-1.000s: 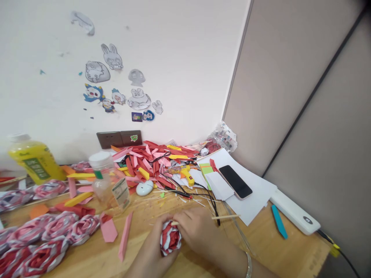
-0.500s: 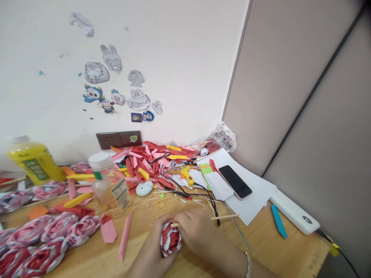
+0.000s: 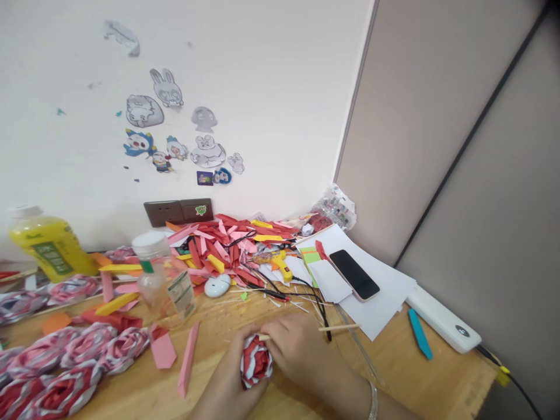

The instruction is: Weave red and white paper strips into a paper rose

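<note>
A red and white paper rose (image 3: 256, 363) is cupped in my left hand (image 3: 234, 367), thumb below it and fingers curled over its far side. My right hand (image 3: 297, 344) is closed around a thin wooden stick (image 3: 339, 328). One end of the stick shows by the rose's upper edge, the other sticks out to the right past the knuckles. Both hands meet low in the middle of the view, over the table (image 3: 210, 332). Where the stick meets the rose is hidden by my fingers.
Finished paper roses (image 3: 74, 379) lie at left beside folded pink strips (image 3: 189, 359). Behind are a clear jar (image 3: 153, 274), a yellow bottle (image 3: 50, 245), a heap of folded paper (image 3: 227, 239) and a yellow glue gun (image 3: 282, 265). A phone (image 3: 354, 274) and white power strip (image 3: 441, 318) lie right.
The rose has turned slightly in my left hand, so its face shows a different swirl of red and white. Both hands stay in nearly the same place.
</note>
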